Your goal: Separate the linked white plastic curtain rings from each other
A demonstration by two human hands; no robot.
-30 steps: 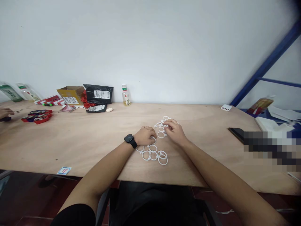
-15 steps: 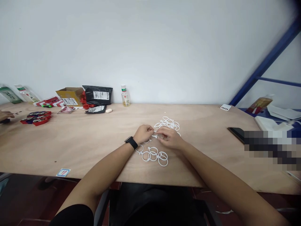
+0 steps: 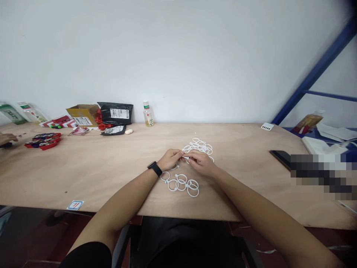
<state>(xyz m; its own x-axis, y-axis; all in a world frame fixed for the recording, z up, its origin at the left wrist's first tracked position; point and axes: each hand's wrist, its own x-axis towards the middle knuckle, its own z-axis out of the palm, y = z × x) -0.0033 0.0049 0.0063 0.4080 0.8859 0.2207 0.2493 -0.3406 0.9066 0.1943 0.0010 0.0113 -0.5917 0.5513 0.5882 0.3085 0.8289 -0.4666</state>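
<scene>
Pulled right hand (image 3: 201, 163) back from pile (image 3: 201, 146), met left hand (image 3: 169, 159); pinched one small ring (image 3: 186, 158) between them, just beyond chain (image 3: 181, 184).

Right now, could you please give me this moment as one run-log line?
left hand: pinching white ring | right hand: pinching same ring | loose rings: behind hands | second ring group: nearer table edge

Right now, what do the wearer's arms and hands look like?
Both forearms are bare, with no gloves on the left hand or right hand. A black watch with a square face sits on the left wrist, and a black short sleeve shows at the left upper arm.
</scene>
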